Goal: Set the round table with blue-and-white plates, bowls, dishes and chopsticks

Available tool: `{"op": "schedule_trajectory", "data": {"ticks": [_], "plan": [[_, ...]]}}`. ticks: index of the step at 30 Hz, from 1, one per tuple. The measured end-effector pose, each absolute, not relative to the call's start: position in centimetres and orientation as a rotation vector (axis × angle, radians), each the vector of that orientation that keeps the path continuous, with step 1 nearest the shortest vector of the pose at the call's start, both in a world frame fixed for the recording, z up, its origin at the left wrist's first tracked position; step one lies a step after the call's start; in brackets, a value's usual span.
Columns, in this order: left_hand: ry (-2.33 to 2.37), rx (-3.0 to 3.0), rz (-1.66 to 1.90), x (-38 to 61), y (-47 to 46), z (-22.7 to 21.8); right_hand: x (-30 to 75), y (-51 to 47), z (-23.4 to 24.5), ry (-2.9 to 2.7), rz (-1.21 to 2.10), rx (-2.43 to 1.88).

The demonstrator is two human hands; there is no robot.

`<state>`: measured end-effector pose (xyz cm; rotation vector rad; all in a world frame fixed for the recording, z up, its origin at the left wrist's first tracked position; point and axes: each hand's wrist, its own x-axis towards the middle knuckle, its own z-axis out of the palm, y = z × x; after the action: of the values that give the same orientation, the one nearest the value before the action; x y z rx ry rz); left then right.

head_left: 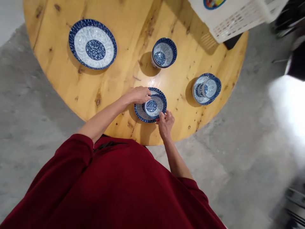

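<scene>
A small blue-and-white bowl (151, 106) with a patterned centre sits over a larger blue-rimmed plate (140, 113), near the table's front edge. My left hand (139, 94) is closed, its fingertips pinching the bowl's upper left rim. At the lower right, my right hand (166, 122) grips the same bowl's rim, thumb on top; its other fingers are partly hidden beneath the edge. Whether the bowl rests on the plate or is held slightly above it, I cannot tell.
On the round wooden table (128, 38) are a large blue-rimmed plate (81, 41), deep stacked bowls (164, 51), and a bowl with a cup (210, 88) inside. A white plastic basket (228, 24) stands at the back right, beside a black object (232, 41).
</scene>
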<state>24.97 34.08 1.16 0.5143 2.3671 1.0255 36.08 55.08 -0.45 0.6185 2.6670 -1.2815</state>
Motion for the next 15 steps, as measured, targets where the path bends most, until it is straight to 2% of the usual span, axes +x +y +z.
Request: {"op": "schedule_trajectory", "data": {"ticks": [15], "plan": [[2.308, 0.492, 1.184, 24.5, 33.7, 1.6, 36.1, 54.7, 1.2, 2.607, -1.348, 0.570]]}}
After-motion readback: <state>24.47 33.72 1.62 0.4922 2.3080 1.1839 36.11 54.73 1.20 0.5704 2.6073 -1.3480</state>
